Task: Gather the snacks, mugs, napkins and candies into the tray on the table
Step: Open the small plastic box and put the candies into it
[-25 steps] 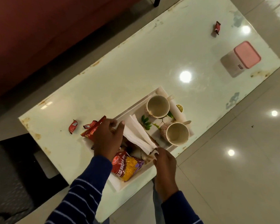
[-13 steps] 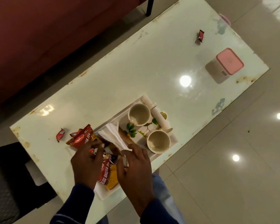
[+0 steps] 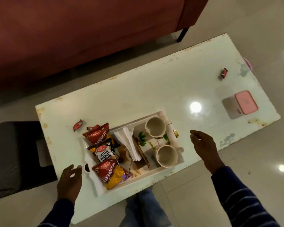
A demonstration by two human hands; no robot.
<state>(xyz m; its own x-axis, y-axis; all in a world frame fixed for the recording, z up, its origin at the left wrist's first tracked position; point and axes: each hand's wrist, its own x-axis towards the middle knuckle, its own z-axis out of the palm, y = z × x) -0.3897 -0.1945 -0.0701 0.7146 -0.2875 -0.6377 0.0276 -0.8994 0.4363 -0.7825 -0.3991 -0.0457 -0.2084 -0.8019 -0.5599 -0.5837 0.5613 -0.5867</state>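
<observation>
Tray (image 3: 156, 114) on table (image 3: 138, 95), near front edge. In tray: three snack packets (image 3: 103, 154) at left, napkins (image 3: 129, 145) in the middle, two mugs (image 3: 161, 143) at right. Two candies (image 3: 84, 126) on table just beyond tray's left end; one candy (image 3: 223, 73) and a lidded box (image 3: 241, 104) far right.

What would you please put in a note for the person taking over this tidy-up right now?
Left hand open by the tray handle; right hand open beside the tray, both holding nothing.
In the tray: three snack packets, napkins, two mugs.
Left: two candies just beyond the tray's left end, one candy at the table's far end.
</observation>
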